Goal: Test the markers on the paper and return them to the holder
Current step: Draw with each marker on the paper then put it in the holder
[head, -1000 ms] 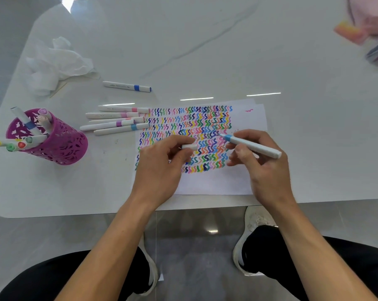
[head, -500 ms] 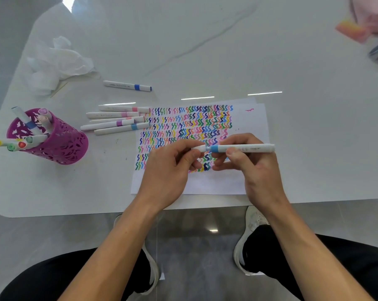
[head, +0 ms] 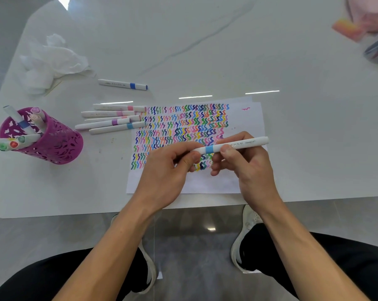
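A white marker with a light-blue band (head: 233, 145) lies level above the paper (head: 244, 118), which is covered in rows of coloured squiggles. My right hand (head: 244, 164) pinches the marker's barrel. My left hand (head: 168, 168) grips its capped left end. The purple perforated holder (head: 53, 140) stands at the left with several markers in it. Several white markers (head: 112, 119) lie side by side between holder and paper. One marker with a dark-blue band (head: 122, 84) lies apart, farther back.
Crumpled white tissue (head: 51, 59) sits at the back left of the white marble table (head: 205, 40). Blurred pink and orange items (head: 357, 25) lie at the far right corner. The table's near edge runs just below my hands, with my knees and white shoes under it.
The cap in my left hand has gone onto the marker's blue tip. My right hand has turned the marker level, and both hands now hold it together over the paper.
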`<state>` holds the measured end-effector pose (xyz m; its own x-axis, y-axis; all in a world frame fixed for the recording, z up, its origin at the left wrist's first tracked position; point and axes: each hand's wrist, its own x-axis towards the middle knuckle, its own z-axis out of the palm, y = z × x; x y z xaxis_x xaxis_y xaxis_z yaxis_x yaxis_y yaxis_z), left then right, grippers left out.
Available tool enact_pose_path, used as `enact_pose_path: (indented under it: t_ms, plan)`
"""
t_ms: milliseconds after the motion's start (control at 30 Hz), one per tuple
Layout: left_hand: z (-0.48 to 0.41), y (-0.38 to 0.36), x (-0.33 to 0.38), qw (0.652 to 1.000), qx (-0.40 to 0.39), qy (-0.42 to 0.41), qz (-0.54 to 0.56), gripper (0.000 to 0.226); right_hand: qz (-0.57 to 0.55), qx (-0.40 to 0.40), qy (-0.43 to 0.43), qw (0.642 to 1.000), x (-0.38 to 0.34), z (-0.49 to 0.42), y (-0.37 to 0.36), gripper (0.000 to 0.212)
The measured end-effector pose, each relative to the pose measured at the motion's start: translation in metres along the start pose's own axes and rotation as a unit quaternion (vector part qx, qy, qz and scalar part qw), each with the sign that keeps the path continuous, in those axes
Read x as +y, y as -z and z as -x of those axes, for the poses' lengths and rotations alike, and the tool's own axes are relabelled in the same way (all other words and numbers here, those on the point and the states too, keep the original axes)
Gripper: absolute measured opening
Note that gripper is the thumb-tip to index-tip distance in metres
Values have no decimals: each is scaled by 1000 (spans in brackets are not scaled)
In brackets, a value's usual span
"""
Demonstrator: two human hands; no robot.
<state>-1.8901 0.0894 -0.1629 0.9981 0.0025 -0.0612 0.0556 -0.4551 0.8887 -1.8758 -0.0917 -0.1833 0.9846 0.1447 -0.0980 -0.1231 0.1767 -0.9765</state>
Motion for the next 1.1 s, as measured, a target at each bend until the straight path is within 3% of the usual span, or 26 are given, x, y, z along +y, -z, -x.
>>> enact_pose_path:
  t_ms: [167, 633, 767, 900, 1100]
  plan:
    - [3, -1, 1, 999, 15, -11, 46, 29, -25, 1, -3, 1000, -4, 1, -1, 18]
    - [1, 5, 5, 997, 20, -15, 76, 17, -34, -38, -25, 998, -3, -3, -2, 15]
    - [2, 12, 7, 993, 52, -29, 98, 12, 5, 4, -20, 1000, -1, -6, 3, 22]
    - [5, 23, 7, 986, 107, -48, 119, 10, 52, 61, -1, 997, 2, -12, 11, 15]
    - [5, 54, 9, 955, 242, -62, 157, 9, 104, 109, 20, 988, 10, -16, 18, 14]
